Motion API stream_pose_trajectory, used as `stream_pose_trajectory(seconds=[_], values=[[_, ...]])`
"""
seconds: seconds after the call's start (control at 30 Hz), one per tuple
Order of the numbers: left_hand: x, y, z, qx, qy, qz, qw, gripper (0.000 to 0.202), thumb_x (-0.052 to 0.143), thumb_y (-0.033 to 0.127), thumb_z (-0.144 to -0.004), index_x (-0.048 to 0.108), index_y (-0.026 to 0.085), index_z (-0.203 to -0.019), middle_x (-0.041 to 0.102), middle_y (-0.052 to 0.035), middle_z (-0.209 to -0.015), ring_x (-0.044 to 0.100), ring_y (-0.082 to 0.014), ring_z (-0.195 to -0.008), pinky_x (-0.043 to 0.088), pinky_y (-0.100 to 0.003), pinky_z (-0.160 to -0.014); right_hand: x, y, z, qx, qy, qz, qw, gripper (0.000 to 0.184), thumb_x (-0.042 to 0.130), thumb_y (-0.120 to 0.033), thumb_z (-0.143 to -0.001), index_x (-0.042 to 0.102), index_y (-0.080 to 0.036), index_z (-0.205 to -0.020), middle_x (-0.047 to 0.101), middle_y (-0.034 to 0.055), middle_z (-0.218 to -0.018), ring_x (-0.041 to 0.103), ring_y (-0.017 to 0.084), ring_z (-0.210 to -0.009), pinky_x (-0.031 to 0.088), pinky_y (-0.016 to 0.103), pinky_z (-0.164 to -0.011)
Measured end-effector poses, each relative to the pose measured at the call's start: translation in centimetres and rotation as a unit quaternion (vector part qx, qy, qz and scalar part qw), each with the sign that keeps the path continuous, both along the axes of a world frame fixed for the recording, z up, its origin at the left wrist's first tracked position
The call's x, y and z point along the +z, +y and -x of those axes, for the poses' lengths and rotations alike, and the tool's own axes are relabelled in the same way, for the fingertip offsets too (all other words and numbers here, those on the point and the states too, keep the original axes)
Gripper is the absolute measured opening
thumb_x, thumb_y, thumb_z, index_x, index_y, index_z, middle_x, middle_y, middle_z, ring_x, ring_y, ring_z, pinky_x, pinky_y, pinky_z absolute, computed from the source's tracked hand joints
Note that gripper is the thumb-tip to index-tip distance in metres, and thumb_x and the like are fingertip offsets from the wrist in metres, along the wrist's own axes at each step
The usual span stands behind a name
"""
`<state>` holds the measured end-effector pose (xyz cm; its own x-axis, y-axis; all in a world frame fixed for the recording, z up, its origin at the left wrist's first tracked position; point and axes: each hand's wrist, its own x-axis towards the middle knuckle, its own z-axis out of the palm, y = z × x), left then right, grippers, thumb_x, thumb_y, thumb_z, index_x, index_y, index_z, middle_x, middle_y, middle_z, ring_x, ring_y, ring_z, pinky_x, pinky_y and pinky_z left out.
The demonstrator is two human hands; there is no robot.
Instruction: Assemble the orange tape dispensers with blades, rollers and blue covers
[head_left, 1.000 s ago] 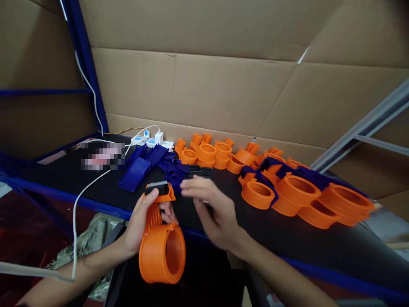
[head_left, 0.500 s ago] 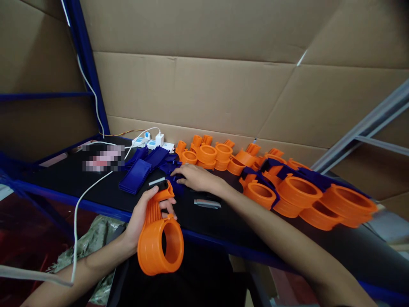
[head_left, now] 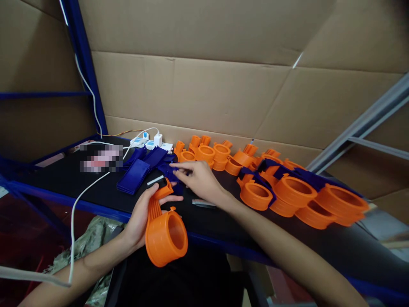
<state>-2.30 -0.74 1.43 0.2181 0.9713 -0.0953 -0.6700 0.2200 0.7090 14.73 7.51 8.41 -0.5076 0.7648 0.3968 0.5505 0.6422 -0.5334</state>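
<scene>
An orange ringed holder [head_left: 161, 234] is held in front of the near edge of the table [head_left: 233, 226], ring downward and handle tilted up. Its handle is gripped by the left hand [head_left: 140, 217], whose thumb is pressed on the black piece [head_left: 162, 184] at the top; the other fingers are passed behind the handle, their tips spread on the far side. A pale toothed strip [head_left: 155, 180] is seen along the black piece. The right hand [head_left: 203, 181] is stretched over the table, its fingertips at the scattered blue pieces [head_left: 165, 165]; whether anything is pinched there cannot be told. Beneath its wrist a slim grey tool [head_left: 203, 203] is partly covered. To the left, flat blue parts [head_left: 133, 175] are stacked. Behind, a row of orange holders [head_left: 206, 154] is set near the cardboard wall [head_left: 191, 89], and larger-looking orange pieces [head_left: 295, 192] are grouped at the right, with dark blue parts among them. A white plug [head_left: 158, 139] is fitted in the power strip [head_left: 166, 147].
</scene>
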Motion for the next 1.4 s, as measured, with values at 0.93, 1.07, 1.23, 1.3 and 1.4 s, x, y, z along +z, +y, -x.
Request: stream_pose_trajectory(seconds=[0.93, 1.07, 1.23, 1.3, 1.4], values=[[0.0, 0.1, -0.4, -0.041, 0.058, -0.009, 0.997, 0.037, 0.061, 0.051, -0.089, 0.059, 0.014, -0.097, 0.073, -0.0102, -0.071, 0.068, -0.0209, -0.049, 0.050, -0.027, -0.046, -1.4, -1.5, -2.9, 0.163, 0.077, -0.018, 0.983, 0.038, 0.076, -0.034, -0.085, 0.070, -0.026, -0.121, 0.065, 0.0069, -0.110, 0.062, 0.015, -0.087, 0.055, 0.024, -0.064], [-0.1, 0.1, -0.5, -0.025, 0.085, -0.020, 0.996, 0.033, 0.064, 0.047, -0.088, 0.057, 0.016, -0.099, 0.072, -0.0077, -0.065, 0.069, -0.0229, -0.049, 0.054, -0.030, -0.050, -2.3, -1.3, -3.0, 0.182, 0.072, -0.054, 0.979, 0.041, 0.075, -0.032, -0.086, 0.068, -0.025, -0.126, 0.064, 0.0067, -0.104, 0.062, 0.015, -0.084, 0.055, 0.025, -0.064], [0.6, 0.0, -0.7, -0.018, 0.115, -0.037, 0.993, 0.031, 0.073, 0.036, -0.080, 0.058, 0.017, -0.101, 0.070, -0.0028, -0.060, 0.069, -0.0217, -0.049, 0.056, -0.030, -0.052, -3.4, -1.5, -3.1, 0.169, 0.094, -0.071, 0.979, 0.037, 0.076, -0.032, -0.085, 0.071, -0.020, -0.120, 0.064, 0.0054, -0.095, 0.062, 0.015, -0.079, 0.055, 0.026, -0.064], [0.8, -0.1, -0.8, -0.011, 0.114, -0.038, 0.993, 0.034, 0.074, 0.037, -0.079, 0.059, 0.016, -0.101, 0.070, -0.0025, -0.059, 0.069, -0.0222, -0.049, 0.055, -0.029, -0.050, -3.4, -1.6, -3.1, 0.172, 0.099, -0.073, 0.977, 0.039, 0.076, -0.033, -0.085, 0.071, -0.020, -0.121, 0.065, 0.0060, -0.097, 0.062, 0.015, -0.079, 0.056, 0.026, -0.063], [0.5, -0.1, -1.0, -0.009, 0.111, -0.041, 0.993, 0.038, 0.074, 0.040, -0.078, 0.058, 0.016, -0.104, 0.070, -0.0034, -0.059, 0.071, -0.0244, -0.051, 0.055, -0.028, -0.049, -3.1, -1.8, -3.2, 0.181, 0.099, -0.080, 0.975, 0.040, 0.076, -0.033, -0.085, 0.070, -0.022, -0.122, 0.067, 0.0066, -0.100, 0.063, 0.015, -0.079, 0.056, 0.027, -0.064]])
